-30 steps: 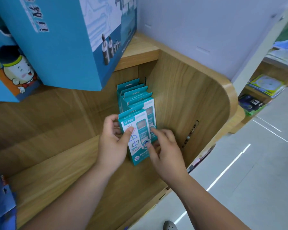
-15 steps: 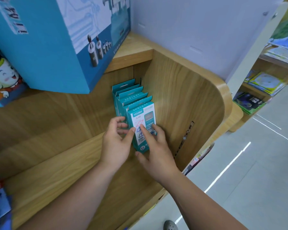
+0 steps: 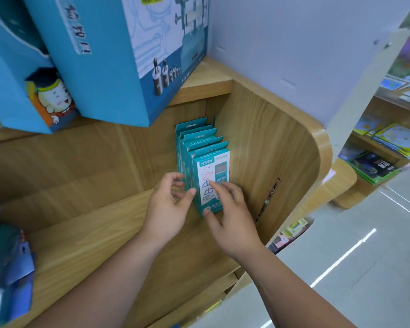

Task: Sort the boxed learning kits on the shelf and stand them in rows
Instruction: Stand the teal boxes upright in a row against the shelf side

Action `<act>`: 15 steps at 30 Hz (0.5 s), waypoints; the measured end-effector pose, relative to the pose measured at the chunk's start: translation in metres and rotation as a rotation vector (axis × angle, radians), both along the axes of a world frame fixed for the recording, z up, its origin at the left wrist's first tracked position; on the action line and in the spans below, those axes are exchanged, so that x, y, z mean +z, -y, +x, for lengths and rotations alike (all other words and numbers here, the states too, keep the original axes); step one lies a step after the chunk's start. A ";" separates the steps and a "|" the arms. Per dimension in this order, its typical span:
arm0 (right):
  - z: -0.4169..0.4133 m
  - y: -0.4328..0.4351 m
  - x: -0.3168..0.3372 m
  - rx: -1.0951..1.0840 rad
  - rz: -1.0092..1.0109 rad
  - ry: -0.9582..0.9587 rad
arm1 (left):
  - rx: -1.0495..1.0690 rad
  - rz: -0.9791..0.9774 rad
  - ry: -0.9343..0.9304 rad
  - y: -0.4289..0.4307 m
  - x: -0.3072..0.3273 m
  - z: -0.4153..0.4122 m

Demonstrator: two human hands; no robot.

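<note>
Head view: two hands steady the front kit box

Right hand (image 3: 232, 216) lies flat, straight fingers pressing the front kit box (image 3: 214, 172). Left hand (image 3: 168, 204), relaxed and loosely curved, touches that box's left edge. Behind it, a row of kit boxes (image 3: 197, 138) stands upright in the right rear corner of the wooden shelf (image 3: 81, 233). Large blue cartons (image 3: 109, 67) sit on the level above.

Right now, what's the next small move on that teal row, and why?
Probably press the front teal box straight back, flush with the row. The right hand lies flat on its face, the left hand touches its left edge, and it already stands upright.
</note>
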State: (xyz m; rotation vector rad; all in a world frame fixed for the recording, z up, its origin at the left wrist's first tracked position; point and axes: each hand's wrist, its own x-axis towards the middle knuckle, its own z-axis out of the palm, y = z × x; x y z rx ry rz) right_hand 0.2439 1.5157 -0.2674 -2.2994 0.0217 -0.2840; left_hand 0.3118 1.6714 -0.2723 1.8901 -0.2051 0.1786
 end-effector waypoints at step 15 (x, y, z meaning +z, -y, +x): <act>-0.027 -0.090 -0.025 0.532 0.142 0.048 | 0.577 0.242 -0.079 -0.116 0.000 -0.168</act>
